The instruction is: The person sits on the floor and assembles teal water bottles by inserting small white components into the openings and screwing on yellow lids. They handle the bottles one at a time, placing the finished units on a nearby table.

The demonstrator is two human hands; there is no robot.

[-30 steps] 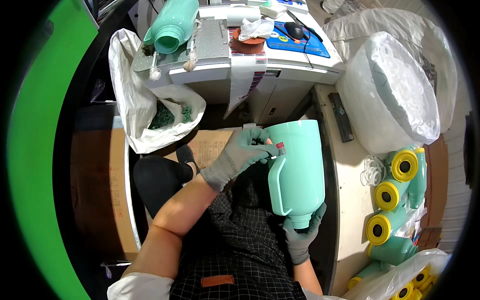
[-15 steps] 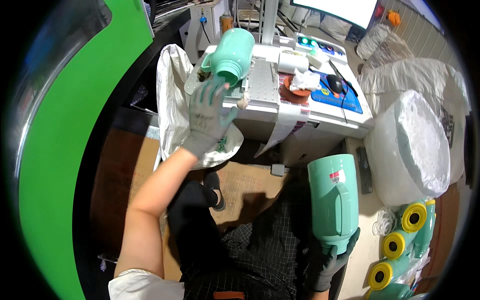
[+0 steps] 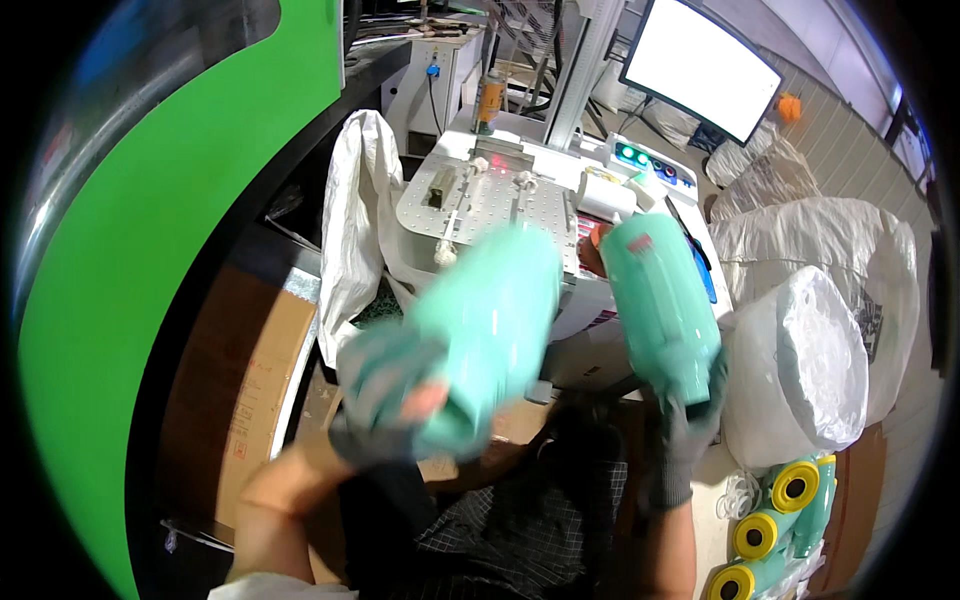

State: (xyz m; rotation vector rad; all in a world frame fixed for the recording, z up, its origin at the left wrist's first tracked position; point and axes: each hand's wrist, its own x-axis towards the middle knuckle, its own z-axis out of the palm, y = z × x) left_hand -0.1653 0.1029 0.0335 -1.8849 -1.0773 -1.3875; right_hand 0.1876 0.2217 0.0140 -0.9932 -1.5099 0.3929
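Note:
My left hand (image 3: 385, 390), in a grey and green work glove, is closed around the neck end of a mint-green thermos jug body (image 3: 500, 310). Motion blurs both the hand and this jug, which tilts with its base up and away from me. On the right, my gloved right hand (image 3: 690, 435) grips a second mint-green jug body (image 3: 655, 290) by its narrow neck. That jug points base up, in front of the machine table's right part. Beyond the left jug lies a perforated metal plate (image 3: 490, 205) with small holding blocks and white padded pegs.
A white woven sack (image 3: 355, 220) hangs left of the table, beside a green machine panel (image 3: 230, 130). A lit monitor (image 3: 700, 65) and a button box (image 3: 650, 165) stand at the back. Plastic bags (image 3: 800, 370) and yellow-rimmed mint jugs (image 3: 795, 487) occupy the right.
My left hand has taken the jug off the perforated plate and drawn it toward me. My right hand has raised its jug forward to the table. The head view has shifted too.

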